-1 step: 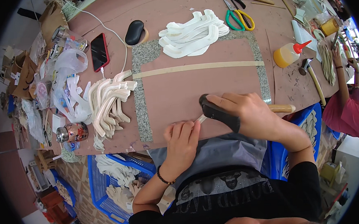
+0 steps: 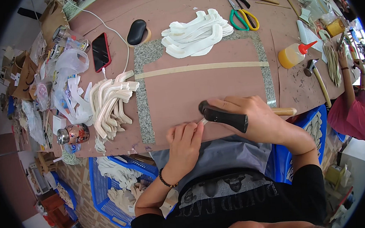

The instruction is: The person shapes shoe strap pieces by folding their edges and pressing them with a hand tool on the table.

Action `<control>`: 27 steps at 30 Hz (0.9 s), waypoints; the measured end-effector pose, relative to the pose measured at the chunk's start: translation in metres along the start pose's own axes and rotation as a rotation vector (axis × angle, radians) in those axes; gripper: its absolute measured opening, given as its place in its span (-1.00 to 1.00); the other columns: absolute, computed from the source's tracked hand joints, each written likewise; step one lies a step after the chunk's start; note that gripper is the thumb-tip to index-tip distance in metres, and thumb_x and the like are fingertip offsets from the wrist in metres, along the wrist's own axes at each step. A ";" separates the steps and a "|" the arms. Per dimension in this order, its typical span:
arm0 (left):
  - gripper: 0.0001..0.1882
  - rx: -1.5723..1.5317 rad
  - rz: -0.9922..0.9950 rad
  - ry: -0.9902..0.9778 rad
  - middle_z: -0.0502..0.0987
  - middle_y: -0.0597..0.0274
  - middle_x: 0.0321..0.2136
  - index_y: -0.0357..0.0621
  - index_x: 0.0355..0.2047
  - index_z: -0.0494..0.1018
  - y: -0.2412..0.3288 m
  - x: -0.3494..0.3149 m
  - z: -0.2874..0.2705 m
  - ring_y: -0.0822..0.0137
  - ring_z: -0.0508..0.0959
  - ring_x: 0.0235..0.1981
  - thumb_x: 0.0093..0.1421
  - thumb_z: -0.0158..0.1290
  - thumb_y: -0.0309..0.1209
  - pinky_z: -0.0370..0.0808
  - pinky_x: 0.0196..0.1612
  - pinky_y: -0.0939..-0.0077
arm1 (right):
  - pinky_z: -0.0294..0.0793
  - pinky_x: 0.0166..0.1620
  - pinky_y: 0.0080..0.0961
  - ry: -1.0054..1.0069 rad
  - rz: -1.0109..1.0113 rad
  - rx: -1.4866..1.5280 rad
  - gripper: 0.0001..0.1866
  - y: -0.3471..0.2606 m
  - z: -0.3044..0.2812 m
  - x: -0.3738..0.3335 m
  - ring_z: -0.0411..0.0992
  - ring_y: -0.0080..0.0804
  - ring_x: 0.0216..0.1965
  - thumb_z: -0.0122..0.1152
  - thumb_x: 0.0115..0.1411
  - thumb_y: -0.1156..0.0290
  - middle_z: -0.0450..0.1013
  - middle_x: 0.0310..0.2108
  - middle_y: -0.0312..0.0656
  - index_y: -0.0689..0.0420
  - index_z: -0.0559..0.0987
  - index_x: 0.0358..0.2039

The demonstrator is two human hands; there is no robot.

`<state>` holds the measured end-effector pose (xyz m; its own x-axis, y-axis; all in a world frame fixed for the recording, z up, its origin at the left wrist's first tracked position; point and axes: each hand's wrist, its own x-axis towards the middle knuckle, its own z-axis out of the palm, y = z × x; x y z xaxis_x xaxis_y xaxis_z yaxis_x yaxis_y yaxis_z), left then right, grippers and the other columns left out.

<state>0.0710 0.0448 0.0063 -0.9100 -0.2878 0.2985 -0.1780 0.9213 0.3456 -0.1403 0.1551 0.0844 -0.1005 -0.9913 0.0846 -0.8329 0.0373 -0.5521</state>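
Note:
My right hand is closed round a hammer, its black head in front of my fingers and its wooden handle coming out behind the hand. Close to the table's front edge, my left hand has its fingers pressed together on a small pale strip. Most of that strip is hidden by my fingers and the hammer head. Left of my hands lies a pile of curved cream strips. A second stack of white curved strips rests at the far middle of the table.
A phone with a cable lies at far left, near a jar. Scissors, a glue bottle and another hammer lie to the right. Blue baskets stand below the edge. Another person's arm shows at right.
The hammer head has shifted slightly left and tilted in my right hand. My left hand keeps its place on the strip.

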 end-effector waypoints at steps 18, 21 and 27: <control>-0.65 -0.323 0.181 -0.010 0.49 0.24 -0.27 -0.15 -0.14 0.58 -0.033 0.032 0.002 0.18 0.52 -0.21 0.01 0.22 -0.63 0.33 -0.02 0.27 | 0.59 -0.23 -0.18 -0.027 0.102 -0.060 -0.60 0.003 -0.022 -0.011 0.59 0.03 -0.27 0.39 0.15 0.40 0.60 -0.16 -0.03 0.14 0.62 0.03; -0.62 -0.326 0.321 -0.140 0.49 0.21 -0.21 -0.17 -0.11 0.56 -0.040 0.053 0.003 0.19 0.51 -0.15 0.00 0.21 -0.61 0.35 0.03 0.24 | 0.60 -0.28 -0.19 0.088 0.022 -0.022 -0.54 0.004 -0.014 -0.020 0.60 -0.03 -0.30 0.36 0.12 0.43 0.59 -0.22 -0.06 0.14 0.57 0.07; -0.65 -0.081 0.521 -0.239 0.47 0.16 -0.16 -0.34 -0.05 0.53 -0.043 0.053 -0.011 0.18 0.46 -0.06 0.13 0.08 -0.51 0.37 0.07 0.24 | 0.60 -0.19 -0.17 -0.022 0.258 0.064 -0.64 0.005 -0.010 -0.027 0.59 0.07 -0.24 0.39 0.17 0.42 0.60 -0.15 -0.01 0.12 0.64 0.00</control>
<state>0.0344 -0.0130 0.0176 -0.9310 0.2741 0.2411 0.3367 0.9000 0.2769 -0.1473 0.1829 0.0873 -0.2925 -0.9527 -0.0829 -0.7453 0.2814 -0.6044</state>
